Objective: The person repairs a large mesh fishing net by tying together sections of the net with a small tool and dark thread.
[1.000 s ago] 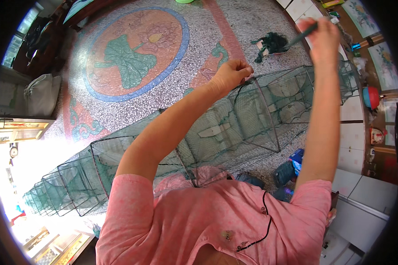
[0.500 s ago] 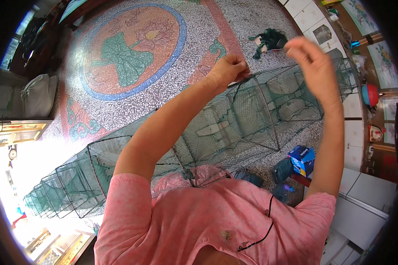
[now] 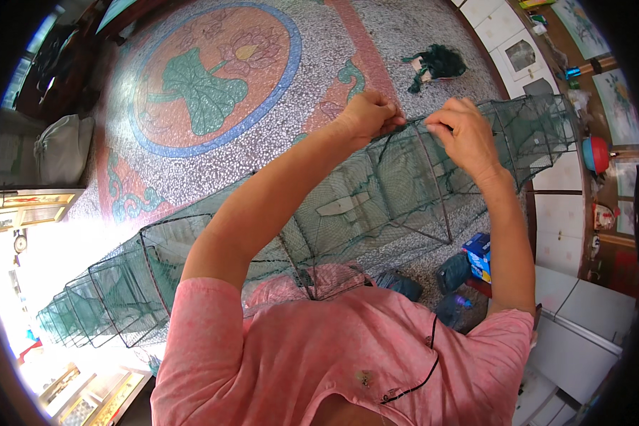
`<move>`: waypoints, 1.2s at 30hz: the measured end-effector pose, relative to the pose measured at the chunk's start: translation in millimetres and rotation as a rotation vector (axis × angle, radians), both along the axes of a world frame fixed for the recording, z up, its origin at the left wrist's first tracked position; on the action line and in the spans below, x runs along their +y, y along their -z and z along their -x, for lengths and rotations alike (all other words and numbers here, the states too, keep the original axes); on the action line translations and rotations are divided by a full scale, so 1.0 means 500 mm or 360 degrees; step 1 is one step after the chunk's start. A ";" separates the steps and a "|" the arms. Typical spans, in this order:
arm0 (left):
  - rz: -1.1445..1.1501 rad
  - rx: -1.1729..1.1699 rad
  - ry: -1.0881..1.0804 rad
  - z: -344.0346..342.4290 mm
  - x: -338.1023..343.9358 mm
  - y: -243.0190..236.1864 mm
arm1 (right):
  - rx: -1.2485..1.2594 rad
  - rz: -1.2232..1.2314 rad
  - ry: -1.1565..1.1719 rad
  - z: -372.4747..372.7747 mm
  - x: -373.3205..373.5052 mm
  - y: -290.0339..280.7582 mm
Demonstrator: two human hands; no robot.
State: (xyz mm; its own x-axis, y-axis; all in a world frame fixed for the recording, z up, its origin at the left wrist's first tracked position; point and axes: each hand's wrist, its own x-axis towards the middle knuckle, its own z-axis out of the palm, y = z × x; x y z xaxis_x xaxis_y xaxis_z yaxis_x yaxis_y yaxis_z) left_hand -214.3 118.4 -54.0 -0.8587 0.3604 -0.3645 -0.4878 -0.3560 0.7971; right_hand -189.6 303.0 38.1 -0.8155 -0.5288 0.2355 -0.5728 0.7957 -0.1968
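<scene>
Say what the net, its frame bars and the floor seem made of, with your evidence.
Net: probably synthetic twine, matt green; its fine, see-through weave sags between bars.
Frame bars: likely metal, dark and dull; they are thin yet mostly straight, though stiff plastic is possible.
Floor: seemingly terrazzo, smooth; pale chips speckle it, and bright light glares off its left side.

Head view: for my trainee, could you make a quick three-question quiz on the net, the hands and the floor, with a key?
1. True or false: the fingertips of the left hand and the right hand are apart.

2. Choose one: the mesh of the net is
A. red
B. green
C. orange

3. Fill in: on the floor, a blue ring encloses a pink flower and a green ____.

Key: 1. True; 2. B; 3. leaf.
</scene>
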 end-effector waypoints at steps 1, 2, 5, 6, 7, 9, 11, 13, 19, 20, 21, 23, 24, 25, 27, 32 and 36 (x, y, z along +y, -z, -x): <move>-0.0017 -0.0010 0.0019 0.001 -0.001 0.000 | -0.0100 0.0092 0.0045 0.001 -0.003 0.004; 0.0003 -0.0036 0.0014 0.001 0.001 -0.001 | -0.0200 0.0185 0.0090 0.001 -0.006 0.008; 0.0050 -0.0114 0.0006 -0.004 0.007 -0.005 | -0.0390 0.0381 0.0254 -0.005 -0.018 0.020; 0.0059 -0.0137 0.0005 -0.004 0.006 -0.004 | -0.0434 0.0434 0.0315 -0.007 -0.022 0.025; 0.0067 -0.0160 0.0005 -0.003 0.007 -0.003 | -0.0462 0.0536 0.0332 -0.006 -0.023 0.034; -0.0012 -0.0183 -0.0002 -0.002 0.010 0.010 | -0.0515 0.0741 0.0369 -0.001 -0.025 0.057; -0.0041 -0.0189 -0.0014 0.004 0.012 0.032 | -0.0181 0.0712 0.0242 -0.002 -0.061 0.071; -0.0010 -0.0176 -0.0028 0.006 0.011 0.037 | -0.0112 0.0686 0.0316 -0.001 -0.091 0.087; -0.0109 -0.0173 0.0069 0.016 0.011 0.078 | 0.0171 -0.0193 0.0276 0.002 -0.121 0.053; -0.0218 -0.0122 0.0054 0.008 0.016 0.058 | 0.0157 -0.0034 0.0265 0.006 -0.127 0.064; -0.0327 -0.0072 0.0039 -0.006 0.022 0.038 | 0.0144 0.0126 0.0253 0.017 -0.137 0.087; -0.0824 0.0159 0.0008 -0.012 0.017 0.033 | -0.0110 0.0642 0.0136 0.042 -0.189 0.089; -0.0672 0.0238 -0.0011 -0.014 0.016 0.017 | -0.0356 0.1004 0.0047 0.056 -0.225 0.069; -0.0519 0.0312 -0.0032 -0.022 0.013 -0.015 | -0.0262 0.1158 -0.0133 0.067 -0.262 0.040; -0.0096 0.0413 0.0072 -0.007 0.001 0.000 | -0.0200 0.1361 -0.0309 0.064 -0.291 -0.048; -0.0053 0.0945 0.0176 -0.013 -0.012 -0.053 | -0.0262 0.1648 -0.0323 0.030 -0.217 -0.229; 0.0168 0.0962 0.0324 -0.019 -0.024 -0.061 | -0.0558 0.1698 -0.0186 -0.011 -0.120 -0.239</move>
State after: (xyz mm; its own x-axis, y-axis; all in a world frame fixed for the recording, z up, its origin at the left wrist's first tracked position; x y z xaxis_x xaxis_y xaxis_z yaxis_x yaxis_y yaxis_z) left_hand -204.6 106.3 -23.3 -0.8419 0.5263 0.1194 0.0086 -0.2083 0.9780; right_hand -184.2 243.0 157.5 -0.8840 -0.2717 0.3803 -0.4122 0.0696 -0.9084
